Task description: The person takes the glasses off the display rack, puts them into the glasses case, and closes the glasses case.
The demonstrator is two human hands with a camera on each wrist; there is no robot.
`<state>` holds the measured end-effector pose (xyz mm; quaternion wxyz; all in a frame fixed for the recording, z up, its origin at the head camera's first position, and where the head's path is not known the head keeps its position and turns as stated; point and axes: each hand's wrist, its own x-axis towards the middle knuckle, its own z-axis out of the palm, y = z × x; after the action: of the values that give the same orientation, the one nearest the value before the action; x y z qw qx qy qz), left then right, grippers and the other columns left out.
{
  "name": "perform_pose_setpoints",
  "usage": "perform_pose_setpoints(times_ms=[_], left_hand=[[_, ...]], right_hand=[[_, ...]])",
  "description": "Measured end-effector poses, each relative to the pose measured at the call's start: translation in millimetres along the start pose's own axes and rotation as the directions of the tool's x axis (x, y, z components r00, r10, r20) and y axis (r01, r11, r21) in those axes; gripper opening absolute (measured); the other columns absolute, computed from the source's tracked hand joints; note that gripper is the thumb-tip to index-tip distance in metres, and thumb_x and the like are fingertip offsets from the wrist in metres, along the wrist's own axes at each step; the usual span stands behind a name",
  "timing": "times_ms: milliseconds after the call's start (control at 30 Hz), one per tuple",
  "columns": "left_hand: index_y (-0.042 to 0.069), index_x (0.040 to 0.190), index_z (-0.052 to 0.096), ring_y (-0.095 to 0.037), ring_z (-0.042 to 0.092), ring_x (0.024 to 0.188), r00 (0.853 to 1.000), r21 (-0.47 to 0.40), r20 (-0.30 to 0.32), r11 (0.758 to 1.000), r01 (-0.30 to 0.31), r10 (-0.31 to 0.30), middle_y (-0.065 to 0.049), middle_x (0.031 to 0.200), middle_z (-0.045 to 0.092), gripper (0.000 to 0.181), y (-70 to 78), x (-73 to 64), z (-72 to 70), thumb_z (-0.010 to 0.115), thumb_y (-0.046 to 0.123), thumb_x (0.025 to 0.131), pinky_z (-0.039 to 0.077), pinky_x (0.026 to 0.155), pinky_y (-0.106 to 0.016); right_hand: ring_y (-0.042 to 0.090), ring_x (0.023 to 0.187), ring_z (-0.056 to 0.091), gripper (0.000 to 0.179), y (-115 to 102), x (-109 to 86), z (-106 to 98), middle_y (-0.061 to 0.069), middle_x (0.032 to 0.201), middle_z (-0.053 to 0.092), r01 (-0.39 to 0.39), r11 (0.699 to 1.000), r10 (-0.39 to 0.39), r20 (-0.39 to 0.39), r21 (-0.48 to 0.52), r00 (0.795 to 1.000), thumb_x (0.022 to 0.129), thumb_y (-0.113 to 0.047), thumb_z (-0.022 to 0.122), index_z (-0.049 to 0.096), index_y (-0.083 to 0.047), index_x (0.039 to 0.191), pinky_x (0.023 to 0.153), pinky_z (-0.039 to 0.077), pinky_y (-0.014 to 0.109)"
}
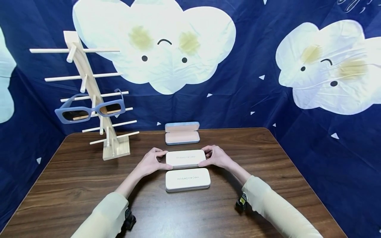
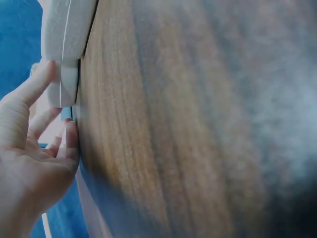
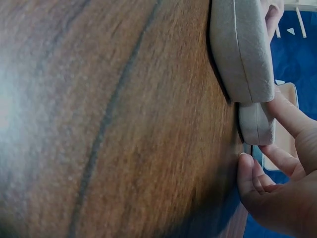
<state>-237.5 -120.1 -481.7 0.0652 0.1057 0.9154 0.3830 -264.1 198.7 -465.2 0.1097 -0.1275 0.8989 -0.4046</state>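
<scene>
Two closed white glasses cases lie on the wooden table, one behind the other. The farther white glasses case (image 1: 186,158) is held between both hands. At its left end, my left hand (image 1: 153,162) pinches it with thumb in front and index finger behind. My right hand (image 1: 216,157) does the same at the right end. In the wrist views, the other fingers of the left hand (image 2: 37,163) and right hand (image 3: 282,183) are bent beside the case's ends. Just in front is the nearer white glasses case (image 1: 187,180), which neither hand grips. Both lids carry small lettering.
An open blue glasses case (image 1: 182,138) with pale pink lining stands at the table's back edge. At the back left rises a wooden peg stand (image 1: 116,145), bearing blue-framed sunglasses (image 1: 93,110). Blue cloud-print cloth (image 1: 253,92) hangs behind the table (image 1: 74,191).
</scene>
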Motion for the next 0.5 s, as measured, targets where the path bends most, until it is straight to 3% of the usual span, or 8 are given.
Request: perform_pose_setpoints(times_ms=[267, 500], left_hand=[[0.01, 0.144, 0.06, -0.033, 0.056, 0.127, 1.0, -0.01, -0.018, 1.0, 0.009, -0.009, -0.016, 0.142, 0.055, 0.083, -0.5, -6.1, 0.7, 0.089, 0.048, 0.076, 0.046, 0.107, -0.051], [0.01, 0.149, 0.055, -0.031, 0.061, 0.124, 0.999, -0.078, -0.037, 0.997, 0.005, -0.008, -0.016, 0.138, 0.058, 0.075, 5.2, -17.8, -5.1, 0.077, 0.048, 0.089, 0.049, 0.107, -0.049]], right_hand=[[0.019, 0.098, 0.063, 0.06, -3, -1.3, 1, 0.007, 0.11, 0.069, 0.011, 1.0, -0.011, 0.015, 0.027, 1.0, 0.07, -0.02, 0.095, 0.071, -0.008, 0.124, 0.086, 0.048, 0.025], [0.024, 0.108, 0.066, 0.054, -6, -5.4, -3, 0.014, 0.129, 0.069, 0.019, 0.998, -0.016, -0.044, 0.067, 0.999, 0.086, -0.031, 0.083, 0.068, -0.005, 0.132, 0.093, 0.053, 0.032]])
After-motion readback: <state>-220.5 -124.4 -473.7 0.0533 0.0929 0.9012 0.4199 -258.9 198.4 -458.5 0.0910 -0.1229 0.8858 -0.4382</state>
